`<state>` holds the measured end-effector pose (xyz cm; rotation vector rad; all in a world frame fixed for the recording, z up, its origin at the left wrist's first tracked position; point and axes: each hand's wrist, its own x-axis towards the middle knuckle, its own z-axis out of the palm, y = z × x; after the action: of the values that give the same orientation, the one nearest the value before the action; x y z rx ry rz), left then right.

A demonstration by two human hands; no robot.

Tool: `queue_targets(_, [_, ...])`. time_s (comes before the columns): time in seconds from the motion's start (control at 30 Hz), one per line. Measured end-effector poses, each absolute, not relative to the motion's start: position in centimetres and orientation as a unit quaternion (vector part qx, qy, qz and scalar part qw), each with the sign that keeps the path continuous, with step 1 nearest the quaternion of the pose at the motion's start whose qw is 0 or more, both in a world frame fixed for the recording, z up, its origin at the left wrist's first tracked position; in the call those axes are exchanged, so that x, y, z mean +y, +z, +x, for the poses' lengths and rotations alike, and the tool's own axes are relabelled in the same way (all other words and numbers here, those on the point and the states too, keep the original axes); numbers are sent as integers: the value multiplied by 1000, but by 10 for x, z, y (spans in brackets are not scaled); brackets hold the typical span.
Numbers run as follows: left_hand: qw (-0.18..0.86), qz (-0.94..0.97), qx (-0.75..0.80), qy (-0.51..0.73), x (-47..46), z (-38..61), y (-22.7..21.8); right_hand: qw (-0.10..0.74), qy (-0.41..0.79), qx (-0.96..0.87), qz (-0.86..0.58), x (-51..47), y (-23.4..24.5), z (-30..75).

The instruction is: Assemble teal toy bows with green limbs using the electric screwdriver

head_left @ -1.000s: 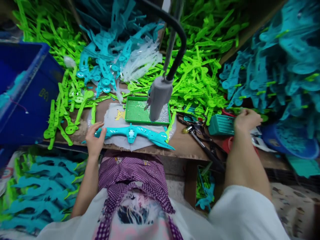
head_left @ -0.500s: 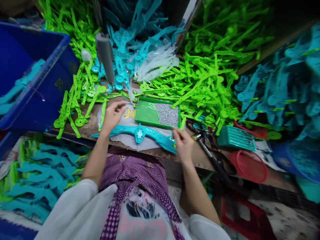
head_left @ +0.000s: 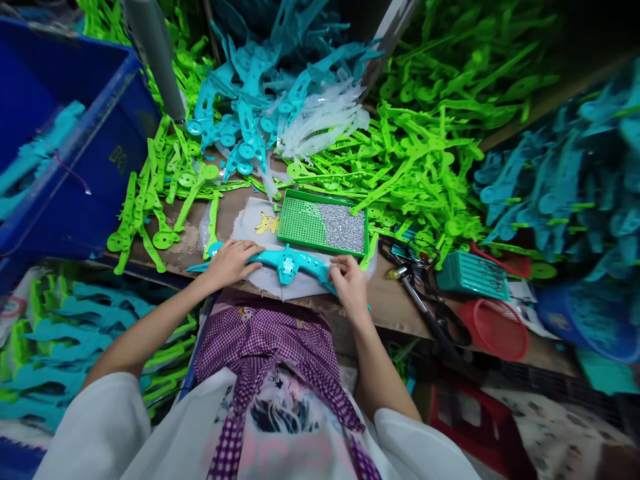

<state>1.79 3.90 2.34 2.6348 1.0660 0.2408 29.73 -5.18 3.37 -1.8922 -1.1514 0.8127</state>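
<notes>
A turquoise bow-shaped plastic part [head_left: 287,265] lies on a pale cloth [head_left: 250,217] at the table's front edge. Over its left arm rests my left hand [head_left: 233,265], the fingers closed around it. My right hand [head_left: 349,283] is at the part's right end, thumb and fingers pinched together; whatever is between them is hidden. Just behind the part sits a green tray [head_left: 303,223], its right half covered with small silvery metal pieces [head_left: 343,228].
Piles of lime-green plastic parts [head_left: 410,160] and turquoise parts [head_left: 250,87] fill the back. A grey post [head_left: 160,60] stands behind left. Blue crate [head_left: 113,127] at left; hammer-like tool [head_left: 415,293], teal basket [head_left: 473,275] and red basket [head_left: 493,327] at right.
My left hand has come down onto the turquoise part's left arm. My right hand has moved slightly left and down at its right end. The view has shifted a little.
</notes>
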Motion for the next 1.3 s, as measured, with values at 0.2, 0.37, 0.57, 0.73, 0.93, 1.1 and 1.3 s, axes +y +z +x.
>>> queue_targets(0.2, [154, 909, 374, 98, 38, 16, 19, 310, 282, -505, -754, -50, 34, 293])
queue_targets(0.37, [161, 905, 382, 102, 37, 17, 20, 293, 268, -508, -764, -50, 35, 291])
queue_targets(0.57, [155, 900, 398, 92, 39, 17, 23, 233, 264, -550, -758, -48, 36, 290])
queue_targets(0.73, [134, 909, 383, 94, 41, 15, 24, 74, 220, -568, -790, -37, 48, 274])
queue_targets(0.93, [107, 915, 375, 101, 47, 16, 23, -1, 225, -556, -800, -27, 62, 268])
queue_targets(1.1, [87, 922, 367, 84, 48, 17, 23, 39, 244, -579, -777, -22, 86, 278])
queue_targets(1.3, [90, 917, 380, 81, 47, 17, 25, 282, 209, -573, -740, -29, 106, 286])
